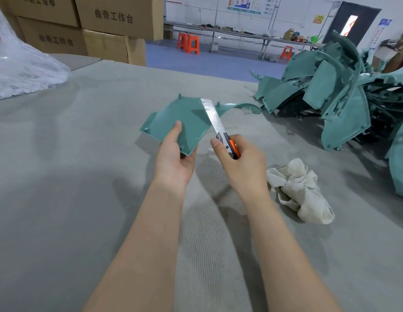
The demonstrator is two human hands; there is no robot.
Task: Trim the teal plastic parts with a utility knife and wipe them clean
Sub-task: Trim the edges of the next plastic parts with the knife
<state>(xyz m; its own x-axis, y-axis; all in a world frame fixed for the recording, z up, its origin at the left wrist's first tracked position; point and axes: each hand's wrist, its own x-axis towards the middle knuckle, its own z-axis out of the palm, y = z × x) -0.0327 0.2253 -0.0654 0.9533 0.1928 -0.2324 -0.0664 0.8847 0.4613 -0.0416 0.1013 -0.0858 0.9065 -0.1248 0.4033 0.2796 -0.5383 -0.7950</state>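
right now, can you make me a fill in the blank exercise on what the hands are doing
The left hand holds one ____ plastic part.
The utility knife, gripped by the right hand, has its ____ against that part's right edge.
The crumpled cloth lies on the table, touched by ____ hand.
Missing words: teal; blade; neither.
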